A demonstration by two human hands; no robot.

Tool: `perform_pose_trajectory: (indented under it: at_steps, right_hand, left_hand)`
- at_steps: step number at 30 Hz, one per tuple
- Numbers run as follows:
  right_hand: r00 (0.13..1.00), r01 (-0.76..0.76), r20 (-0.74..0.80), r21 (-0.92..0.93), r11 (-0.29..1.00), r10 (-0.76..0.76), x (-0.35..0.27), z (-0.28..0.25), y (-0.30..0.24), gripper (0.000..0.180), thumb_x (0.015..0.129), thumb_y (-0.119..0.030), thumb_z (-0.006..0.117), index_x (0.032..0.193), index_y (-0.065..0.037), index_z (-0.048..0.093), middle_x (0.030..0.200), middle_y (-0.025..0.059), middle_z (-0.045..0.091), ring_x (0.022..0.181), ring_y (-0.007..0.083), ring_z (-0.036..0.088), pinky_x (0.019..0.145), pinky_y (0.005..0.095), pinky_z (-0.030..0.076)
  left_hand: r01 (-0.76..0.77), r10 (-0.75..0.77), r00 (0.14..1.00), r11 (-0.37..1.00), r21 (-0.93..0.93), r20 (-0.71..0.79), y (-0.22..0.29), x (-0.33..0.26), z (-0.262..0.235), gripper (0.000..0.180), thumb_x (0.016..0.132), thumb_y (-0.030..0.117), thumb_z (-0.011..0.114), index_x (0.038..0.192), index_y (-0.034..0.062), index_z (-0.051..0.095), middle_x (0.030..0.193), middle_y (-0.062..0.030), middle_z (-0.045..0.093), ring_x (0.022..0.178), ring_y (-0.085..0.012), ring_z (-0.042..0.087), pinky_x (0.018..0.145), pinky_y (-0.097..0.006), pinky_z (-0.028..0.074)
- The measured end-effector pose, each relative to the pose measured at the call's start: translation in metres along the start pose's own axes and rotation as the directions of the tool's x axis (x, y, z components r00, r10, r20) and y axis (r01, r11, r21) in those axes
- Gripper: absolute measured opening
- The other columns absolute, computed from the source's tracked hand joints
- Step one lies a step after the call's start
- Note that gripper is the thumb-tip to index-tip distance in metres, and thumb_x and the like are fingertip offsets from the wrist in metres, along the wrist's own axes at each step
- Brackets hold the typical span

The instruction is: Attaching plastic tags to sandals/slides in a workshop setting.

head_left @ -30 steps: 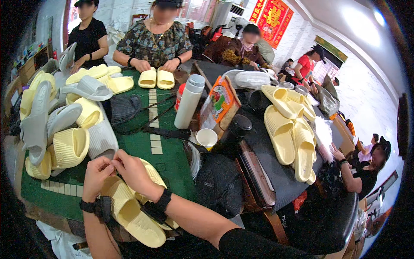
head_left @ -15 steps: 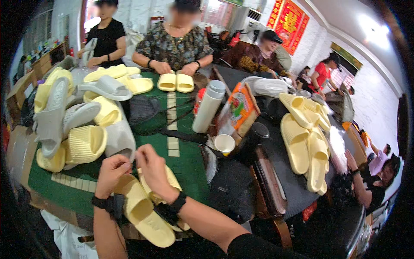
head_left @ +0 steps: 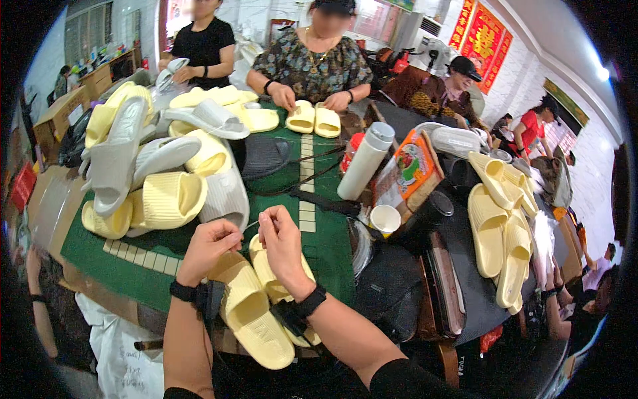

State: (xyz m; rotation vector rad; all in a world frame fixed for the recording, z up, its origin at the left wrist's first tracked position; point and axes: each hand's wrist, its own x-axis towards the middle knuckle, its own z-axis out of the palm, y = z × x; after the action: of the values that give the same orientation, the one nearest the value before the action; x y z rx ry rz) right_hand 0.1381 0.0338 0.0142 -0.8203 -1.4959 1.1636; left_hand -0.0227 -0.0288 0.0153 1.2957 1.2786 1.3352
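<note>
My left hand (head_left: 209, 247) and my right hand (head_left: 282, 247) are close together, fingers pinched, above the near edge of the table. A thin pale strand (head_left: 250, 225) spans the small gap between their fingertips. Its exact kind is too fine to make out. Directly below lies a pale yellow slide slipper (head_left: 259, 331), its sole toward me. Its mate, another yellow slipper (head_left: 264, 267), sits to the right, partly covered by my right hand and wrist. Both wrists wear black bands.
Yellow and grey slippers (head_left: 174, 199) are heaped at left, and more yellow slippers (head_left: 486, 223) at right. A pale flask (head_left: 367, 161), a paper cup (head_left: 385, 219) and an orange bag (head_left: 413, 166) stand mid-table. Across it, a person (head_left: 312, 66) holds a yellow pair (head_left: 314, 120).
The view has shifted, so the scene sits further right. My fingertips have drawn slightly apart, and the strand now shows between them. The slippers below stay in place.
</note>
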Motion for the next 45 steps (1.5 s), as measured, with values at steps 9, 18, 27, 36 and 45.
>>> perform_pose_trajectory:
  at_steps: [9,18,27,36,45]
  right_hand:
    - [0.998,0.009,0.067,-0.050,0.999,-0.005,-0.002,0.004,-0.002,0.011,0.096,-0.011,0.058,0.094,-0.001,0.056,0.064,0.0072,0.055,0.056,0.0109,0.051,0.052,0.0289,0.042]
    - [0.993,0.069,0.108,-0.126,0.990,-0.056,-0.005,0.004,-0.005,0.012,0.096,-0.011,0.060,0.095,-0.001,0.056,0.065,0.0096,0.057,0.056,0.0130,0.054,0.053,0.0310,0.044]
    - [0.981,0.081,0.189,-0.158,0.984,-0.051,0.002,0.004,-0.016,0.012,0.096,-0.011,0.058,0.092,0.000,0.054,0.063,0.0092,0.056,0.056,0.0117,0.053,0.053,0.0301,0.043]
    - [0.993,0.033,0.118,-0.041,0.999,-0.028,-0.003,0.004,-0.001,0.010,0.096,-0.011,0.058,0.094,-0.001,0.056,0.065,0.0059,0.056,0.057,0.0098,0.053,0.053,0.0289,0.044]
    - [0.973,0.083,0.229,-0.212,0.974,-0.033,-0.006,0.002,-0.007,0.013,0.095,-0.013,0.059,0.093,-0.001,0.054,0.068,0.0194,0.060,0.060,0.0346,0.063,0.055,0.0399,0.046]
  left_hand:
    - [-0.026,0.026,1.000,0.999,-0.019,0.002,-0.001,0.000,-0.003,0.012,0.095,0.010,0.061,0.095,-0.0012,0.064,0.077,-0.0007,0.063,0.071,-0.0069,0.057,0.065,-0.022,0.046]
    - [0.008,-0.007,1.000,0.999,-0.046,0.014,0.002,-0.002,-0.002,0.012,0.095,0.010,0.061,0.097,-0.0006,0.066,0.079,0.0003,0.063,0.071,-0.0063,0.058,0.065,-0.022,0.047]
    - [-0.015,0.015,1.000,1.000,0.013,0.020,0.004,0.004,-0.005,0.013,0.095,0.010,0.061,0.092,-0.0017,0.064,0.078,0.0001,0.062,0.071,-0.0063,0.056,0.066,-0.022,0.047]
    - [0.015,-0.015,1.000,0.999,-0.046,0.000,-0.003,-0.001,-0.003,0.010,0.094,0.008,0.062,0.094,-0.0008,0.065,0.078,-0.0008,0.064,0.071,-0.0064,0.059,0.066,-0.022,0.048]
    - [-0.019,0.021,0.999,0.999,-0.038,0.045,-0.002,0.000,-0.001,0.010,0.095,0.009,0.061,0.094,-0.0012,0.063,0.078,-0.0002,0.062,0.070,-0.0065,0.056,0.065,-0.022,0.046]
